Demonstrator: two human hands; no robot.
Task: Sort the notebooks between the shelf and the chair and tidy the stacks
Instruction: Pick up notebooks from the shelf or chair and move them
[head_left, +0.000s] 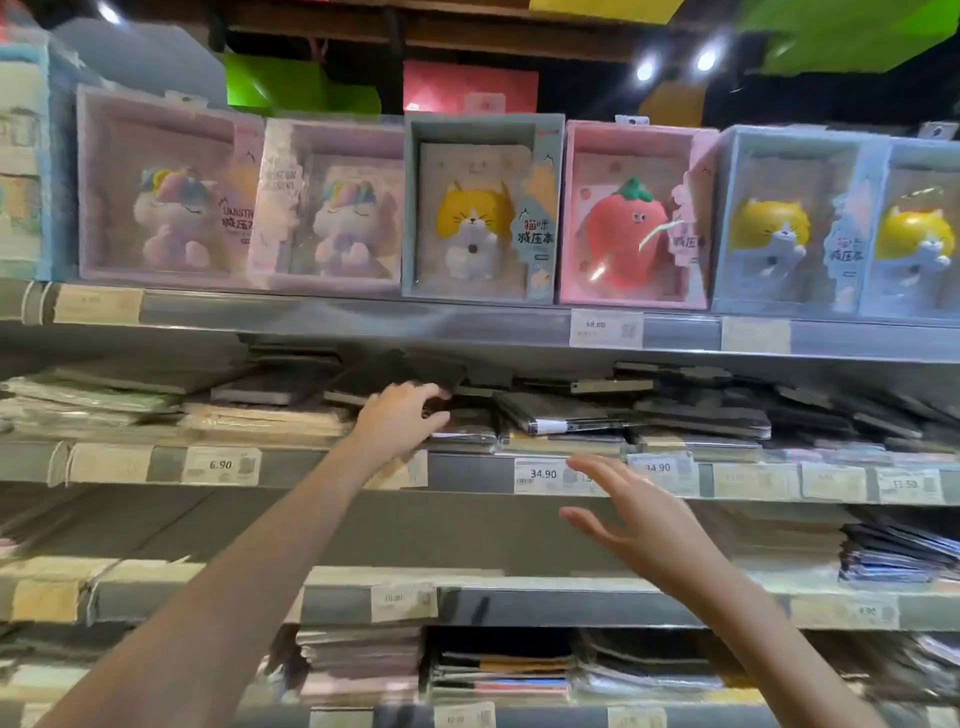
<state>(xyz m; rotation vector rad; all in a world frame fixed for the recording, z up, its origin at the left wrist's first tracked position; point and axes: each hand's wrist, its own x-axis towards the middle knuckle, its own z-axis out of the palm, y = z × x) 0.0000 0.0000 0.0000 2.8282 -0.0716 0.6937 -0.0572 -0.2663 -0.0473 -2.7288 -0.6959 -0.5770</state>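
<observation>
Left hand (402, 415) reaches the dark notebooks (400, 371), fingers (434, 391) curled, grip unclear; right hand (631, 519) spread empty; next, lift one.

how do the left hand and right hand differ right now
The left hand reaches into the shelf, fingers curled on a dark wrapped notebook among the stacks; the right hand hangs lower, in front of the price-tag rail, fingers spread, holding nothing. Both are bare and stretched toward the shelf.

Bare forearms, no sleeves, ringless fingers (597, 522)
</observation>
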